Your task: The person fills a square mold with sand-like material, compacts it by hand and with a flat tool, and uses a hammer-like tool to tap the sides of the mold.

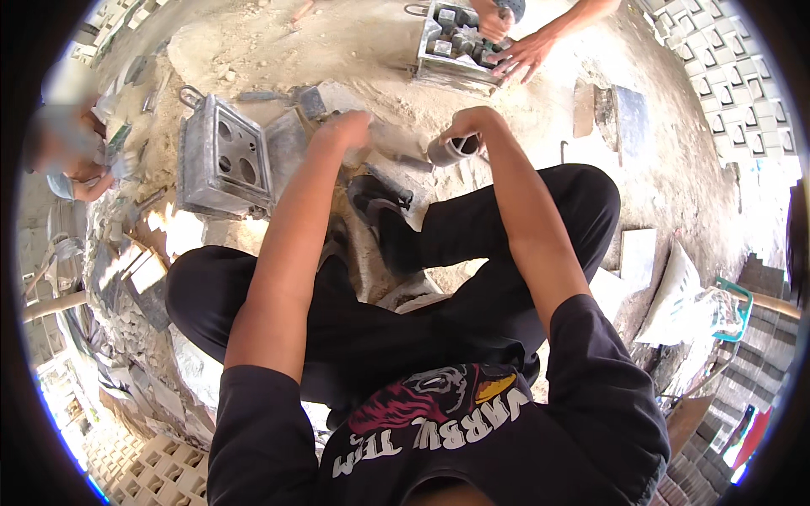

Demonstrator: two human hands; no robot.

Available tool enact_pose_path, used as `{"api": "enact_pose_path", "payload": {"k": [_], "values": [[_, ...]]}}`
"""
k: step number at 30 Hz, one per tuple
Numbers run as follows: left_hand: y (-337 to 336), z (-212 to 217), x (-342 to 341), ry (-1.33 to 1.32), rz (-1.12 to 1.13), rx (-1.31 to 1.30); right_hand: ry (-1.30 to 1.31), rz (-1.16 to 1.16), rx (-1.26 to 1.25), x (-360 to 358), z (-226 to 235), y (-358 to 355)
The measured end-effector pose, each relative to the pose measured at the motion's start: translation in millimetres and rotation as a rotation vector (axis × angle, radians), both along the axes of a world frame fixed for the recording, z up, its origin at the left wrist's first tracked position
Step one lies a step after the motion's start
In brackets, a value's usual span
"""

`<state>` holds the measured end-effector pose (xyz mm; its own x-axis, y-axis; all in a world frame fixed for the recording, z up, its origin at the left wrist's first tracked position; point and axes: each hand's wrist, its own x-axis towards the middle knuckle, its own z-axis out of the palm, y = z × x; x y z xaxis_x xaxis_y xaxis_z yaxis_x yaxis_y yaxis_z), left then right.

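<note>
My right hand is closed round the rim of a grey hollow cylinder, its dark open end showing. To its left, my left hand hangs over a grey block and sandy ground; its fingers point away and are smeared, so whether they hold anything is hidden. Beside my left forearm stands a grey metal mould box with round holes in its face and a loop handle on top. Flat dark metal bars lie on the ground between my hands and my feet.
Ahead on the right, a co-worker's hands work at a metal box holding several pale blocks. Another person crouches at the far left. A dark slab and a white sack lie to the right. Stacked pale blocks line the back right.
</note>
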<state>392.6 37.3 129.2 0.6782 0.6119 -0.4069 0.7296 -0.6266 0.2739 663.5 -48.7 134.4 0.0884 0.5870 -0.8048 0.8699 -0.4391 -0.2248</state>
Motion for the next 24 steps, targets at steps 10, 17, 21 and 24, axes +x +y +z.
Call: {"api": "enact_pose_path", "payload": {"k": [10, 17, 21, 24], "values": [[79.6, 82.9, -165.3, -0.333, 0.686, 0.57, 0.804, -0.322, 0.487, -139.3, 8.0, 45.0], [53.1, 47.4, -275.1, -0.078, 1.214, 0.39, 0.922, -0.679, 0.599, -304.9, -75.4, 38.8], [47.9, 43.1, -266.5, -0.106, 1.239, 0.413, 0.891, -0.435, 0.721, -324.4, -96.4, 52.2], [41.0, 49.0, -264.6, -0.15, 1.273, 0.441, 0.936, -0.185, 0.732, -326.1, -89.7, 74.8]]}}
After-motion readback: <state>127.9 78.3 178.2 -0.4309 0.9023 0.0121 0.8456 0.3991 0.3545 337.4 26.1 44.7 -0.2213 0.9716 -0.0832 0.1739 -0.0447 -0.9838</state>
